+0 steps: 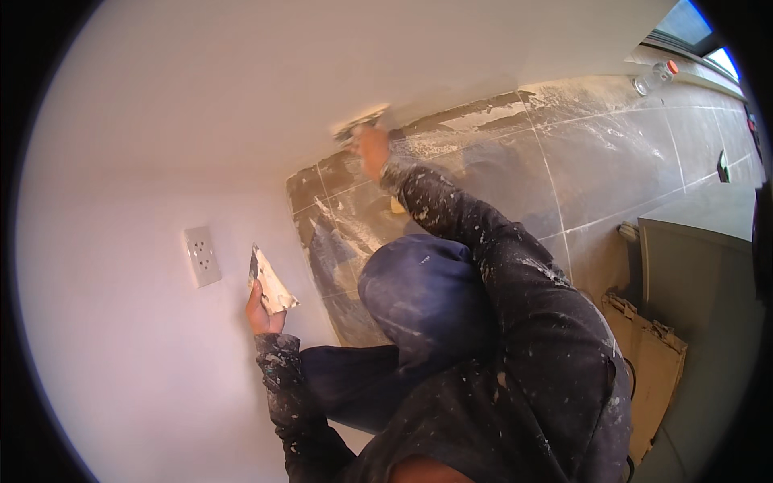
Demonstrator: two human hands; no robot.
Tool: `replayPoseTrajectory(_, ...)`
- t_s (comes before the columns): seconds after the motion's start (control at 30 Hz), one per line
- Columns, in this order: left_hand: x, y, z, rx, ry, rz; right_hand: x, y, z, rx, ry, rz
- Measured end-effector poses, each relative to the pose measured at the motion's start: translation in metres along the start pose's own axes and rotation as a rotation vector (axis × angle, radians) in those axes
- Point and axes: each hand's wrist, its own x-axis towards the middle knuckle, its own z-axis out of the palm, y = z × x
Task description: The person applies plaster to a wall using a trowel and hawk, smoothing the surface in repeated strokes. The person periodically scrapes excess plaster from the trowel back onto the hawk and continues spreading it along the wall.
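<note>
Our right hand has its fingers clamped on a putty knife, its plaster-smeared blade pressed to the white wall near the tiled floor. Our left hand grips a second plaster-caked putty knife beside a wall socket.

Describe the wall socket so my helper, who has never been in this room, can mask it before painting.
Start at the big pale wall that fills the left of the view. Low on it, just left of the left hand gripping a plaster-smeared putty knife, sits the wall socket. It is a small white rectangular plate with pin holes, the only fitting on that bare surface.
</note>
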Motion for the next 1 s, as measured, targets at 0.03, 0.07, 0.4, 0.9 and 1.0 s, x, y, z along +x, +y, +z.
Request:
replayPoseTrajectory(0.03, 0.0, 0.0, 0.002, -0.007, 0.001, -0.006, -0.012, 0.001, 0.011, 0.397, -0.047, 0.086)
replayPoseTrajectory(0.07, 0.0, 0.001, 0.003, -0.013, -0.006, -0.01, -0.022, 0.005, 0.008, 0.389, -0.091, 0.042)
replayPoseTrajectory(0.4, 0.007, -0.001, 0.002, -0.018, -0.011, 0.0, 0.043, 0.033, -0.131, 0.511, 0.129, -0.003)
replayPoseTrajectory(0.9, 0.007, 0.0, -0.001, -0.04, -0.056, -0.011, 0.014, -0.027, -0.016, -1.006, -0.208, -0.415)
replayPoseTrajectory(1.0, 0.008, 0.0, 0.001, -0.031, -0.058, -0.009, -0.006, -0.005, -0.003, 0.275, -0.146, -0.008)
